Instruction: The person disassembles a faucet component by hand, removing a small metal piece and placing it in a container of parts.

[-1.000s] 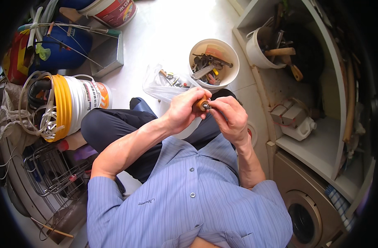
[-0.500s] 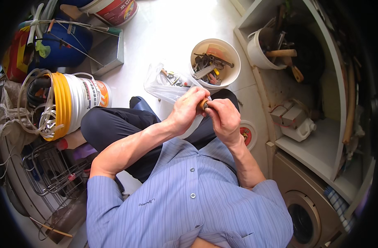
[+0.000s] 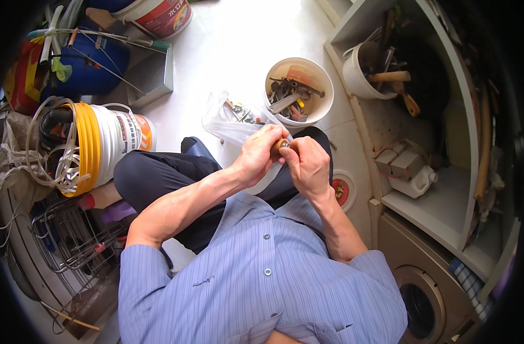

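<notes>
My left hand [image 3: 257, 150] is wrapped round a short orange-brown handle [image 3: 280, 146], apparently wooden, with a small metal part at its end. My right hand [image 3: 309, 167] is closed beside it, thumb and fingers pinched at that metal end; what they grip is hidden. Beyond my left hand a clear plastic bag [image 3: 224, 127] lies on the floor with small hardware and tools inside. Just past my hands stands a white bucket [image 3: 329, 97] holding wrenches and other metal tools [image 3: 290, 97].
At left lies a yellow-and-white bucket [image 3: 110, 137] with hoses, above a wire rack [image 3: 61, 235]. A shelf unit [image 3: 428, 203] on the right holds a white tool pail [image 3: 359, 77] and a white jug [image 3: 413, 182]. Below it is a front-loading washing machine [image 3: 439, 275].
My right hand has turned slightly at the end of the handle, its thumb and fingers shifting. The handle stays in my left hand.
</notes>
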{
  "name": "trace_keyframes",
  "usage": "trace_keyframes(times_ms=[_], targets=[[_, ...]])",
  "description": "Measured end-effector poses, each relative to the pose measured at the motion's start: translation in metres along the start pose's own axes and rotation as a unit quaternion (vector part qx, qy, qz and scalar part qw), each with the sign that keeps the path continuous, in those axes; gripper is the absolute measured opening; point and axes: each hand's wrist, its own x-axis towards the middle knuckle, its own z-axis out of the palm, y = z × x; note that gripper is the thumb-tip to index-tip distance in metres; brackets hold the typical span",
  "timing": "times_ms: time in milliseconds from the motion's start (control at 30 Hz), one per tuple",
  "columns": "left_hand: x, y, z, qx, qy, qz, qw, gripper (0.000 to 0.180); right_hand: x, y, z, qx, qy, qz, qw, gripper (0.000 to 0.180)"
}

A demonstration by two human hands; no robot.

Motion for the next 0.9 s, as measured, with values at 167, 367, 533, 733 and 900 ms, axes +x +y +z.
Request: trace_keyframes(times_ms=[167, 367, 533, 733, 900], targets=[[-0.002, 0.008, 0.005, -0.016, -0.013, 0.000, 1.000, 0.025, 0.003, 0.002, -0.009, 0.066, -0.013, -0.016, 0.998, 0.023], [-0.002, 0.007, 0.002, 0.051, -0.002, 0.006, 0.999, 0.025, 0.001, -0.001, -0.008, 0.016, -0.049, -0.047, 0.998, 0.011], [0.000, 0.005, -0.006, 0.148, 0.008, 0.043, 0.988, 0.022, 0.003, -0.010, 0.002, 0.157, -0.087, 0.161, 0.971, 0.013], [-0.005, 0.000, 0.004, 0.466, 0.011, 0.305, 0.830, 0.022, -0.010, 0.008, -0.002, 0.472, -0.166, 0.415, 0.760, 0.028], [-0.002, -0.002, 0.007, 0.433, 0.000, 0.314, 0.845, 0.024, -0.016, 0.004, -0.003, 0.571, -0.156, 0.425, 0.685, 0.031]])
